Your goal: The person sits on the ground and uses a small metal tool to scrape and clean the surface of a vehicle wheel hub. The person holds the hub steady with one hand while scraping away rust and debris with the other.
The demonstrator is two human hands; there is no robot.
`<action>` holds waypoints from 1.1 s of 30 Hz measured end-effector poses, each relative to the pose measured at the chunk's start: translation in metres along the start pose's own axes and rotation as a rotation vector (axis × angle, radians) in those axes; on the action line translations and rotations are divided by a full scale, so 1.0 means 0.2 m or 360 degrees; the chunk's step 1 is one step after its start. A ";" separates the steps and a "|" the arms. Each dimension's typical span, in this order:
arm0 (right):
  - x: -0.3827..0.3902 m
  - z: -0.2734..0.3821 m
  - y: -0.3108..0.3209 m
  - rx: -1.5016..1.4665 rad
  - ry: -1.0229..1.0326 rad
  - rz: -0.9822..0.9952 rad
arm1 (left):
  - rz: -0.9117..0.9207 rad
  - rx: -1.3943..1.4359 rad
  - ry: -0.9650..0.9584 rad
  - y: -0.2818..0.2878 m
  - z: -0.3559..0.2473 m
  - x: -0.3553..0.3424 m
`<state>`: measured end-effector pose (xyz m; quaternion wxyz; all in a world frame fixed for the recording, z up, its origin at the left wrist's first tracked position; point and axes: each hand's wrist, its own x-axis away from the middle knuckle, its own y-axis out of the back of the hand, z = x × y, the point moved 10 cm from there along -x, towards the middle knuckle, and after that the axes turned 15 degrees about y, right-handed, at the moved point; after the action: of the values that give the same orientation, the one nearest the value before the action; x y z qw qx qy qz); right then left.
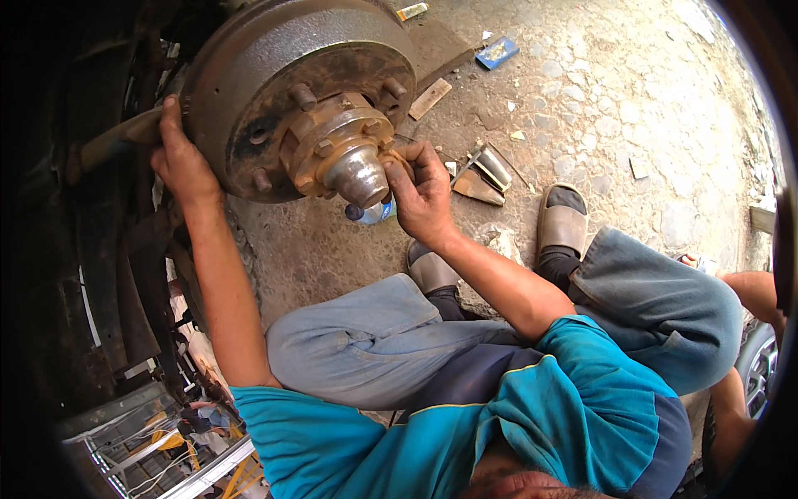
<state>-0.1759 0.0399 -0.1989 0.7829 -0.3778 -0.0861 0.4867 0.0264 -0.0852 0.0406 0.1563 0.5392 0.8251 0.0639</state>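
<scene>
A rusty, dark brake drum [283, 75] fills the upper left, its studs sticking out of the face. From its middle juts a brown hub [337, 137] with several bolts round its flange and a shiny, worn metal end cap [359, 176]. My left hand [189, 166] grips the drum's back edge at the left, one finger stretched up along it; its other fingers are partly hidden. My right hand [422, 193] is closed at the hub's right side, thumb and fingers pinched by the flange. Whatever lies between those fingertips is hidden.
Behind the drum runs a dark axle tube [116, 143]. A blue tray [497, 53], a wood strip [430, 99] and metal pieces [490, 170] lie on the cracked ground. A bottle [378, 212] stands beneath the hub. Another person's arm [752, 293] shows at the right.
</scene>
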 end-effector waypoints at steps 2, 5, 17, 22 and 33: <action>0.00 0.01 0.01 -0.0005 -0.0013 -0.0013 | 0.0013 -0.0048 -0.0021 0.01 0.01 -0.02; 0.03 -0.04 -0.01 -0.0153 -0.0101 -0.0026 | -0.0008 -0.0098 -0.0027 0.01 -0.01 -0.01; 0.01 0.00 -0.01 -0.0198 -0.0120 -0.0229 | -0.0025 -0.0059 -0.0048 0.02 0.01 -0.01; 0.06 -0.04 -0.01 -0.0051 -0.0059 -0.0153 | 0.0038 -0.0051 -0.0005 0.00 0.02 -0.01; 0.03 0.01 -0.03 0.0047 -0.0021 -0.0181 | 0.0004 -0.0045 0.0019 0.01 0.02 0.00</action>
<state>-0.1696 0.0457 -0.1943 0.8142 -0.3575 -0.1055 0.4451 0.0297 -0.0843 0.0372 0.1590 0.5377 0.8243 0.0788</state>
